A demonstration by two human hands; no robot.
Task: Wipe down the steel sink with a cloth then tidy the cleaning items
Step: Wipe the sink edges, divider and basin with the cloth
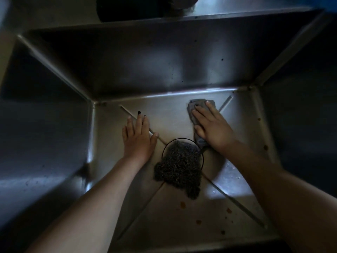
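The wiping step is in hand. The right grip point(209, 125) lies flat on the grey cloth point(199, 140), fingers straight and spread, pressing it onto the floor of the steel sink point(145, 61). It holds the cloth down by palm pressure, not by curling round it. The cloth shows past the fingertips and below the thumb side of that grip, close to the far wall.

The left grip point(138, 137) is also spread flat, holding nothing. Its palm rests on the bare floor well to the side of the cloth, apparently as a brace.

Between the two grips and a little nearer the person, a dark wire scourer point(179, 167) lies over the round drain point(163, 151).

Brown spots point(182, 204) mark the floor on the near side of both grips, so the wipe looks far from finished. The next move calls for dragging the cloth back toward those spots. The scourer will likely need lifting aside, since it lies in the cloth's path.
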